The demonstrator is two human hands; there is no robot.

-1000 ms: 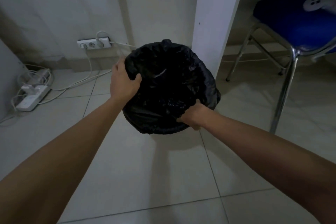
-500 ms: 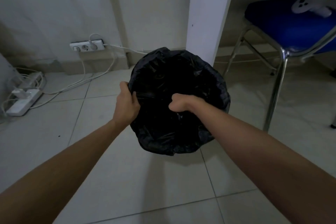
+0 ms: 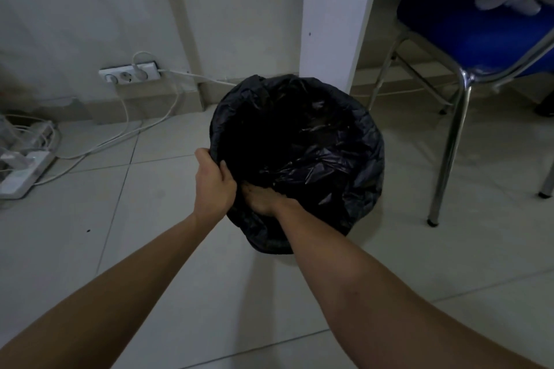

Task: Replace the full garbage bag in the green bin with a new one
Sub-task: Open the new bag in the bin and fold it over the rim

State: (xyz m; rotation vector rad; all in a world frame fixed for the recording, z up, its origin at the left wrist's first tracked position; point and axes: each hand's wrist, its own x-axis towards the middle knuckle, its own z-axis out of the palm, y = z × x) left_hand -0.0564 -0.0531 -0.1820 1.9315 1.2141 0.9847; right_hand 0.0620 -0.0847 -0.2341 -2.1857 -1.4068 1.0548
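Bin: black garbage bag [image 3: 344,159] lines the bin, its top folded out over the rim all round. The bin body is hidden under the plastic; you see no green from here. It stands on the tiled floor [image 3: 180,278], just in front of the white post [image 3: 335,15], near the blue chair [image 3: 467,30].
Bag contents: interior reads dark and slack, nothing seen in it. Looks like the fresh liner, not the full one; the full bag is not in view.
Left hand: your left hand [image 3: 213,181] grips the near-left rim, fingers curled over the edge and onto the plastic, pinning bag to rim.
Right hand: your right hand [image 3: 261,199] is down inside the bag by the near wall, beside the left one. Fingers sit in shadow; cannot tell whether they lie flat on the plastic or pinch it.
Step in hand: seating the new liner, by my reading. Late in the task.
Next move calls for: hold the rim firm with the left while the right works the plastic down and out against the walls. Easy pressure; thin film tears, and a hard push can drag the folded edge off the far rim.
Watch: cables [image 3: 126,135] and power strip [image 3: 24,168] lie on the floor to the left, well apart from the bin.
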